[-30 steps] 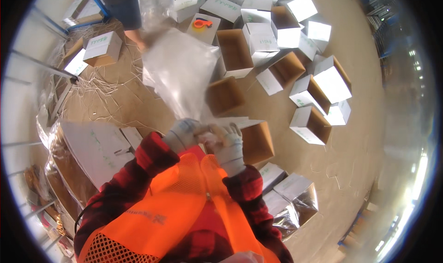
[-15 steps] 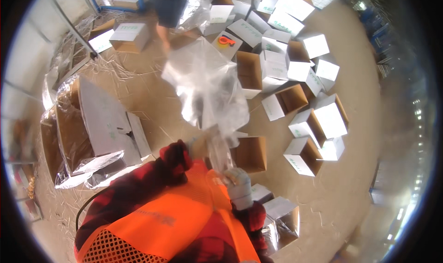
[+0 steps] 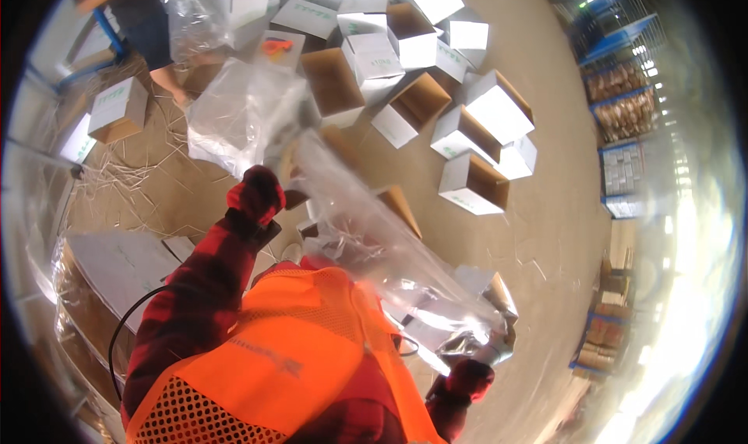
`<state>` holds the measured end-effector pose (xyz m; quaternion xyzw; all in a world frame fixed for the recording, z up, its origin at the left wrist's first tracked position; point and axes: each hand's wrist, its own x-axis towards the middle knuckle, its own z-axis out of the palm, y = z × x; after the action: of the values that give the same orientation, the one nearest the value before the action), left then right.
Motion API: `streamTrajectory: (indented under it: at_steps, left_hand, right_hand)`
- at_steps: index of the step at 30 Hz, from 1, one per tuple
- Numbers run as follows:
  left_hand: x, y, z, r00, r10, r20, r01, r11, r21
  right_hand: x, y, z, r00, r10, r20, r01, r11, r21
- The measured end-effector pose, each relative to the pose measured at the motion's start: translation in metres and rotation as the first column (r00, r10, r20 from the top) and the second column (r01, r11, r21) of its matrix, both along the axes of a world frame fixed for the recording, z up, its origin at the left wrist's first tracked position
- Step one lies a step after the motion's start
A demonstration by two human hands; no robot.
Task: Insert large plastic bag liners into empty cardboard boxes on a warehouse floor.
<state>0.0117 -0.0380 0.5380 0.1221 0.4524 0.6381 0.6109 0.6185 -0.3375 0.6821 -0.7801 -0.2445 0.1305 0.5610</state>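
Note:
A long piece of clear plastic film point(image 3: 374, 218) is stretched slantwise in front of my orange vest, from upper left to lower right. My left hand point(image 3: 291, 162), past a red-and-black plaid cuff, is blurred; the upper end of the film meets it, and its fingers look closed there. Low on the right, my gloved right hand point(image 3: 492, 349) grips the other end of the film. Beyond my left hand lies a bunched, translucent plastic bag point(image 3: 238, 109); whether it joins the film I cannot make out.
Many open white cartons point(image 3: 413, 105) with brown insides stand on the floor ahead. An orange tape dispenser point(image 3: 276, 47) rests on one. Another person's leg point(image 3: 144, 35) shows at the upper left. Flattened cardboard point(image 3: 128, 268) lies left of me; loaded racks point(image 3: 623, 105) line the right.
My hands have spread far apart, right hand down and to the right, left hand up and to the left, drawing the film out long. The view has swung to the right.

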Motion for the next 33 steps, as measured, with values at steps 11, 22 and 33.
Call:
streamTrajectory:
  at_steps: [11,22,33]
  left_hand:
    - [0.23,0.014,0.116,0.538,-0.655,-0.531,0.842,0.443,0.307]
    - [0.231,0.021,0.172,0.006,-0.651,-0.759,1.0,0.025,-0.013]
    - [0.197,0.008,0.215,-0.105,-0.705,-0.702,0.995,-0.073,-0.075]
  right_hand:
    - [-0.161,0.134,-0.069,0.247,0.969,-0.029,-0.8,0.187,-0.571]
    - [-0.129,0.182,0.004,0.37,0.871,-0.324,-0.926,0.314,-0.212]
    - [-0.181,0.182,0.058,0.553,0.833,-0.002,-0.826,0.548,0.131]
